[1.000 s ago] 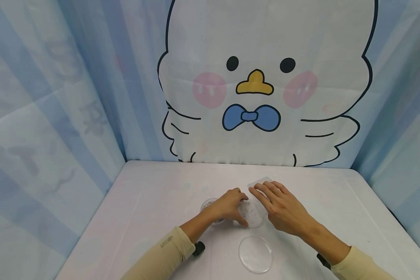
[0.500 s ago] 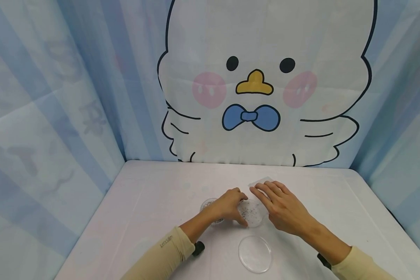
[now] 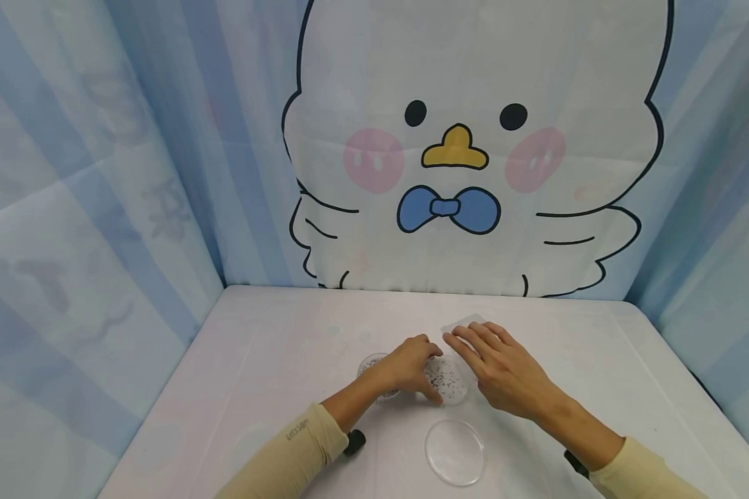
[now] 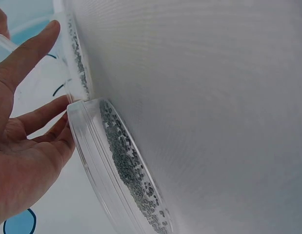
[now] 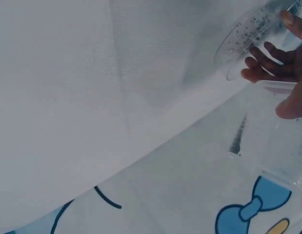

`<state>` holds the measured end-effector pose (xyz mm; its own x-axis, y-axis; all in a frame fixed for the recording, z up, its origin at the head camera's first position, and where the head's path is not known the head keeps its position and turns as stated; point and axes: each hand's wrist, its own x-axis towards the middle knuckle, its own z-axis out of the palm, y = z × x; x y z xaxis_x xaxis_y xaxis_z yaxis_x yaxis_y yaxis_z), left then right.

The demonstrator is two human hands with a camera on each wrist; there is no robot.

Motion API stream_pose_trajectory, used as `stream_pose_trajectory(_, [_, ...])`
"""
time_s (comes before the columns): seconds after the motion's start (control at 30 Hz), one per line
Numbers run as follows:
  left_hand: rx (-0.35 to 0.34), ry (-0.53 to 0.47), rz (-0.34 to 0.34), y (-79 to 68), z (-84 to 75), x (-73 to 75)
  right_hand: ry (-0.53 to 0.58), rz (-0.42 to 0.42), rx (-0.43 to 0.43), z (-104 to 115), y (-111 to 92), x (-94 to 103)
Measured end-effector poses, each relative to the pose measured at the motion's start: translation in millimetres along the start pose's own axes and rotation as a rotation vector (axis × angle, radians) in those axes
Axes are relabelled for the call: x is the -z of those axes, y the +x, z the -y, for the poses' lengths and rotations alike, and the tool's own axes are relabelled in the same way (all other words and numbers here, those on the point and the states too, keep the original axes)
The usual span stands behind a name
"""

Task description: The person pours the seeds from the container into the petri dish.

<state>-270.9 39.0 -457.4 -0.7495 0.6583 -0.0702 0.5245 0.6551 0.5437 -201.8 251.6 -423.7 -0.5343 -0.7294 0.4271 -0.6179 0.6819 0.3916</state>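
Observation:
My left hand (image 3: 406, 367) holds a clear petri dish (image 3: 447, 381) by its sides, thumb at the near edge and fingers at the far edge. Dark grains are scattered over its bottom. Just above and behind this dish, my right hand (image 3: 505, 374) grips a clear plastic box (image 5: 270, 141). The box is tilted, and some dark grains (image 5: 237, 139) lie in one corner of it; most of the box is hidden behind the hand in the head view. A second clear round dish (image 4: 126, 165) with dark grains stands beside the first, partly covered by my left wrist in the head view.
A clear round lid (image 3: 455, 452) lies on the white table (image 3: 274, 360) in front of the dishes. Behind the table's far edge hangs a curtain (image 3: 449, 256) with a printed cartoon bird. More striped curtain closes off both sides.
Dark grains in the petri dish under my left hand have grown from sparse to noticeably denser. Both hands stay almost in place.

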Motion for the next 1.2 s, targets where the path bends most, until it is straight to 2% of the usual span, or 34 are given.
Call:
stream_pose_trajectory(0.33, [0.022,0.011,0.003,0.7,-1.1,-0.6,-0.031,0.009,0.016,-0.5,-1.5,-0.2])
stream_pose_trajectory(1.2, [-0.009,-0.002,0.006,1.8,1.6,-0.2,-0.054,0.01,0.016,-0.5,1.0,1.5])
